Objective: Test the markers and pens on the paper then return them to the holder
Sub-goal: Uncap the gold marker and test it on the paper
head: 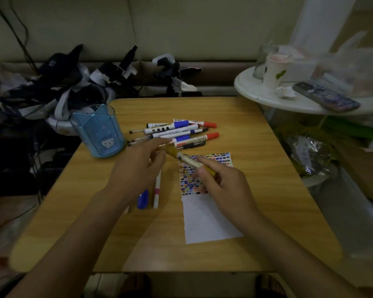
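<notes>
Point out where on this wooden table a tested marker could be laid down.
Bare wood lies right of the swatch-covered white paper, toward the wooden table's right edge, and along the near edge under the forearms. It is crowded between the blue plastic holder and the loose marker pile.

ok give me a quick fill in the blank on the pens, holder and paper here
1. Both hands grip one marker whose barrel ends are ____ in colour.
2. The blue holder stands to the ____ of the pile of markers.
3. The colour swatches fill the ____ part of the paper.
4. The left hand and right hand hold the marker above the ____.

Missing words: yellow; left; far (upper); table
</notes>
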{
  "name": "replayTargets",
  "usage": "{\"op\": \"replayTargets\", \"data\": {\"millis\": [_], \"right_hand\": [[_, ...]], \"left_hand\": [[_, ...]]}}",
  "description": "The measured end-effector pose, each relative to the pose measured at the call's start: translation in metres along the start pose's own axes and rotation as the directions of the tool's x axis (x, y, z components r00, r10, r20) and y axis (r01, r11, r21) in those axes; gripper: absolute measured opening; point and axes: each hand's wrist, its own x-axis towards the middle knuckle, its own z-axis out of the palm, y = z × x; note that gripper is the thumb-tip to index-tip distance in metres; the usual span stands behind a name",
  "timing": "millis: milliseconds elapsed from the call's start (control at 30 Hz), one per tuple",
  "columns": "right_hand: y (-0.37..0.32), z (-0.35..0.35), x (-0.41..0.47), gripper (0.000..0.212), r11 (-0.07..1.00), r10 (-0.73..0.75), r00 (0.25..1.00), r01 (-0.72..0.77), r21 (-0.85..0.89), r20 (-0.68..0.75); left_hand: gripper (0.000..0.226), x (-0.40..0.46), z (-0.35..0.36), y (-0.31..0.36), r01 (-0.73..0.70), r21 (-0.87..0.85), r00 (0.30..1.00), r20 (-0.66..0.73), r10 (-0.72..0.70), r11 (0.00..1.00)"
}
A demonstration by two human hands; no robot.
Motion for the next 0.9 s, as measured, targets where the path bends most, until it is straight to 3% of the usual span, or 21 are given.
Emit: {"op": "replayTargets", "data": {"millis": [200, 333, 500, 667, 900], "right_hand": [[-0.002, 0.013, -0.007, 0.049, 0.985, -0.115, 0.987, 0.128, -0.111, 0.115], [-0.003, 0.012, -0.007, 0.060, 0.981, -0.134, 0.976, 0.155, -0.114, 0.170], [0.002, 0.004, -0.005, 0.055, 0.973, -0.112, 0.983, 0.138, -0.187, 0.143], [0.011, -0.007, -0.002, 0.039, 0.942, -0.110, 0.989, 0.135, -0.308, 0.095], [0.027, -0.015, 0.003, 0.051, 0.865, -0.132, 0.973, 0.207, -0.457, 0.191]], "left_hand": [[0.034, -0.006, 0.001, 0.010, -0.119, -0.029, 0.984, 0.131, 0.122, 0.992], [0.025, -0.004, 0.004, 0.010, -0.055, -0.110, 0.990, 0.127, 0.069, 0.992], [0.008, -0.001, 0.008, 0.003, -0.033, -0.005, 0.995, 0.098, 0.033, 0.999], [0.013, 0.000, 0.016, -0.001, -0.088, 0.081, 0.986, 0.150, 0.075, 0.993], [0.016, 0.000, 0.022, -0.004, -0.148, 0.155, 0.968, 0.224, 0.111, 0.977]]}}
